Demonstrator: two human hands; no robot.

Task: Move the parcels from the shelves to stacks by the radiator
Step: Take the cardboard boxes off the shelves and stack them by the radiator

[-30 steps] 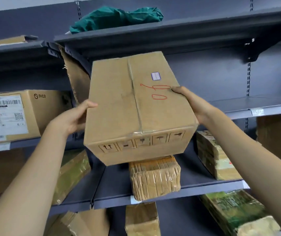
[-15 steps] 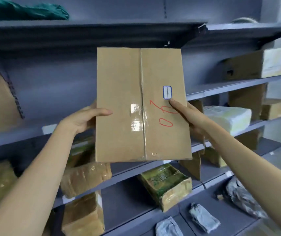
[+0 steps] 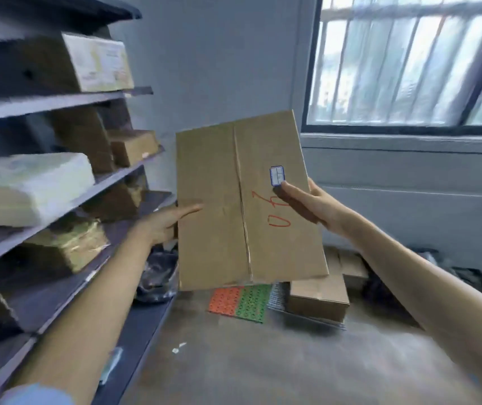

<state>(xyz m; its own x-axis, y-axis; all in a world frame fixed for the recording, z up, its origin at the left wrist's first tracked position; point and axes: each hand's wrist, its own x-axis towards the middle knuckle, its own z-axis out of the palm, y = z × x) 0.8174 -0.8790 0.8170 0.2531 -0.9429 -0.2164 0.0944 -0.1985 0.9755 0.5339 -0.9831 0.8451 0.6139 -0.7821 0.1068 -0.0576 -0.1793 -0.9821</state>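
Red handwritten marks, seemingly "0" and "6", on cardboard box point(image 3: 245, 200); small blue-bordered sticker point(image 3: 277, 175) unreadable.

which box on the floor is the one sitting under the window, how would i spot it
Start at the barred window and drop to the floor below it. The closed brown cardboard box rests there on a metal grid, right of an orange and green mat. Unlike the box held in both hands, it shows no red writing.

Brown cardboard box point(image 3: 242, 200) with red scrawl, blue-edged white sticker point(image 3: 277, 175); orange-and-green dotted mat point(image 3: 238, 302)
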